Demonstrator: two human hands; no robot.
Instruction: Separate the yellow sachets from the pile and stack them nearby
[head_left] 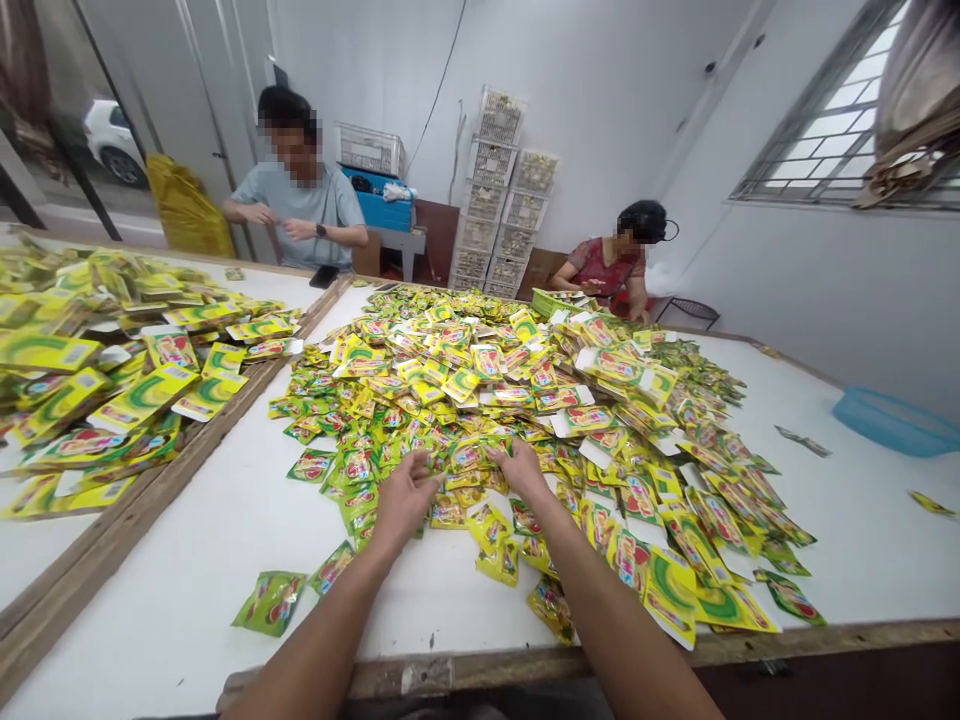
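Note:
A big heap of small green and yellow sachets [495, 400] covers the white table [202, 530] in front of me. My left hand [405, 495] reaches into the near edge of the heap, fingers curled on sachets. My right hand [519, 468] lies just to its right, fingers closed on sachets in the pile. Which sachets either hand holds I cannot make out. Loose sachets [271, 602] lie near the front edge.
A second table at left holds larger yellow-green packets [97, 370]. Two people sit at the far side: one in a grey shirt [300, 205], one in a red top [611, 265]. A blue basin [892, 420] sits far right. White crates [499, 190] are stacked by the wall.

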